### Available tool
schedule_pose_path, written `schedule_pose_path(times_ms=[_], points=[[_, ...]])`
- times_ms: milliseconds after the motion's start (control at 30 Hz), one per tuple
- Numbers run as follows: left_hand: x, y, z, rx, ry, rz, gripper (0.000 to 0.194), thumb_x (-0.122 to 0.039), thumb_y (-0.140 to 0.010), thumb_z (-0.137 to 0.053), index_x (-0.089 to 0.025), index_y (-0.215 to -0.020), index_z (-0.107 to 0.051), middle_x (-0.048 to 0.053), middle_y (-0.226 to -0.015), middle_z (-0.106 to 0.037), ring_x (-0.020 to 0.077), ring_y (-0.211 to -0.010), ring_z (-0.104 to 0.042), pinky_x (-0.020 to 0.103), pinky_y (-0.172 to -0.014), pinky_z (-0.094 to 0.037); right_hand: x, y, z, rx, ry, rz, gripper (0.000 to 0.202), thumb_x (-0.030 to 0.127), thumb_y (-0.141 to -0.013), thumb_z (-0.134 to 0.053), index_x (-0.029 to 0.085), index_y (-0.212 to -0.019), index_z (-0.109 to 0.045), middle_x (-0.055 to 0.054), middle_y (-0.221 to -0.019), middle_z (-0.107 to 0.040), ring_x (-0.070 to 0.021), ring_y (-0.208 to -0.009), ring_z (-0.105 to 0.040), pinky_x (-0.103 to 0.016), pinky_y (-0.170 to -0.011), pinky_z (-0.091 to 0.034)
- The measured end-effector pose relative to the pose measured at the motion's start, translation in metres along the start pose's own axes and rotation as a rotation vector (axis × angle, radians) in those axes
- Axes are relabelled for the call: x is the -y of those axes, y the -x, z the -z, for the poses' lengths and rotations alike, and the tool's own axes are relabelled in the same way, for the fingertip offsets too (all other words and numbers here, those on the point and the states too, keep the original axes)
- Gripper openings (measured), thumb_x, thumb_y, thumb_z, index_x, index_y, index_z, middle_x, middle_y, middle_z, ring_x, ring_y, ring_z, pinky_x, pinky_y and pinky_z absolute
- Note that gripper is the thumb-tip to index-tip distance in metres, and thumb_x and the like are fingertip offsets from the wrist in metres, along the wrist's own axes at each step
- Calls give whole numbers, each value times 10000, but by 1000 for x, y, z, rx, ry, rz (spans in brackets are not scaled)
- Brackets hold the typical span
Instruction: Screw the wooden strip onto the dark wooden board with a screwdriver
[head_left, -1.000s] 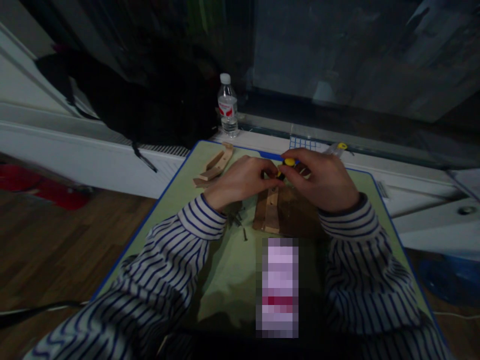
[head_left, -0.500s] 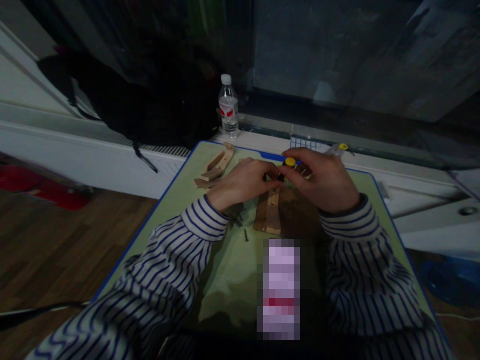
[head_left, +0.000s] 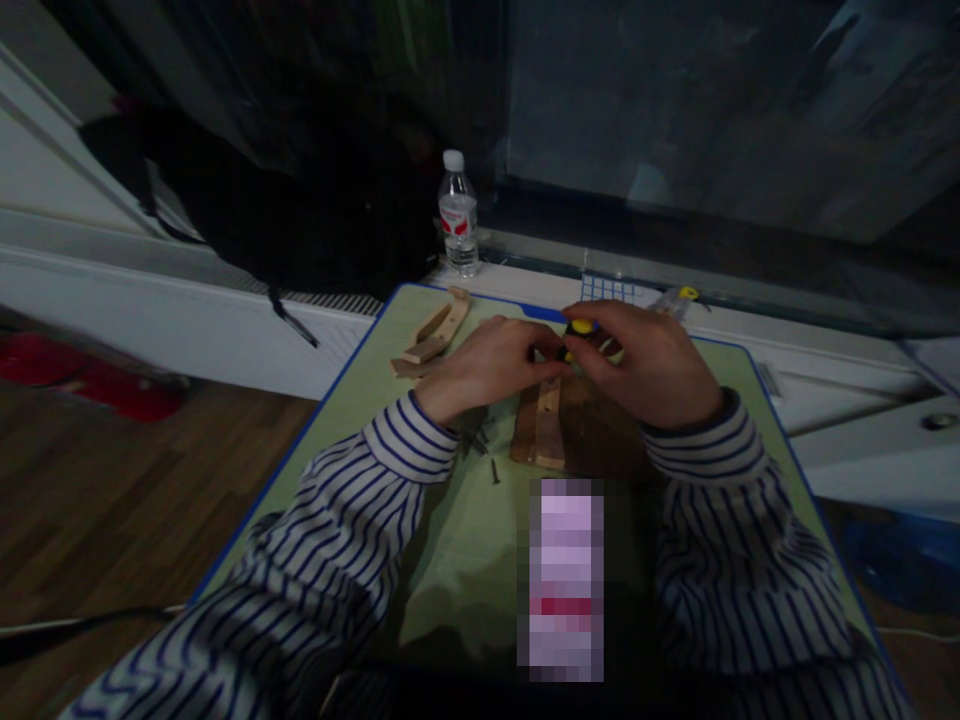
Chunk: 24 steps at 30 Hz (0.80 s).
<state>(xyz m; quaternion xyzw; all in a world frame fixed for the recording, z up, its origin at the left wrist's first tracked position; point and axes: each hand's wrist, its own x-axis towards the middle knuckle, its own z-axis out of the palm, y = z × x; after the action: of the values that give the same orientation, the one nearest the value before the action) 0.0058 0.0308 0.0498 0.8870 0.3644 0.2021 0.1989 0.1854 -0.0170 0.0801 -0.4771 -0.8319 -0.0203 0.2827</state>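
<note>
My right hand (head_left: pixel 643 362) has its fingers closed round a small yellow and black tool (head_left: pixel 582 327), which looks like a screwdriver handle. Close beside it, my left hand (head_left: pixel 499 365) pinches with thumb and forefinger at the tool's lower part; what exactly lies between those fingertips is hidden. Under both hands a light wooden piece with holes (head_left: pixel 550 432) rests on a dark brown board (head_left: pixel 600 430). Several screws (head_left: pixel 495 472) lie on the green table left of the board.
More wooden pieces (head_left: pixel 450 325) lie at the table's back left. A water bottle (head_left: pixel 459 220) stands on the sill behind the green table (head_left: pixel 457 560). A blurred-out pale object (head_left: pixel 566 580) lies near the front.
The yellow top of the tool has tilted or turned slightly between my right fingers. Both hands stay in nearly the same place.
</note>
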Motion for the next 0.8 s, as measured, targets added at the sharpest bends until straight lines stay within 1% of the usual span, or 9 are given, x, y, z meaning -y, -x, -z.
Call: schedule_pose_path(times_ms=[267,500,667,800], points=[[-2,1,0,-25,-34,22,326,-475,-852,-563,-203,-967,-704,41,-894,-717,196,-802,-636,277,-671,-422,0,-1,1,-22,19,-14,252,288,-857,-576,164,-1066,-638,-69,-953,-718,-171,-682,-668,-306,-667,-508],[-1,-1,-3,-19,-92,-8,289,-417,-878,-531,-203,-967,-704,37,-902,-722,201,-802,-641,295,-710,-428,0,-1,1,-22,31,-29,257,323,-855,-585,165,-1051,-635,-59,-917,-714,-166,-654,-660,-305,-652,-507],[-3,0,-2,-22,-117,-2,284,-389,-874,-524,-191,-960,-709,43,-861,-727,195,-752,-642,290,-665,-417,1,0,-1,-25,5,-6,317,259,-835,-586,172,-1139,-601,-69,-1013,-702,-173,-713,-671,-316,-680,-524],[-6,0,0,-7,-90,-1,270,-354,-871,-516,-201,-987,-705,29,-903,-733,193,-800,-650,288,-694,-424,1,0,0,-42,-10,36,325,180,-817,-559,167,-1138,-608,-71,-1042,-699,-175,-764,-675,-317,-720,-529]])
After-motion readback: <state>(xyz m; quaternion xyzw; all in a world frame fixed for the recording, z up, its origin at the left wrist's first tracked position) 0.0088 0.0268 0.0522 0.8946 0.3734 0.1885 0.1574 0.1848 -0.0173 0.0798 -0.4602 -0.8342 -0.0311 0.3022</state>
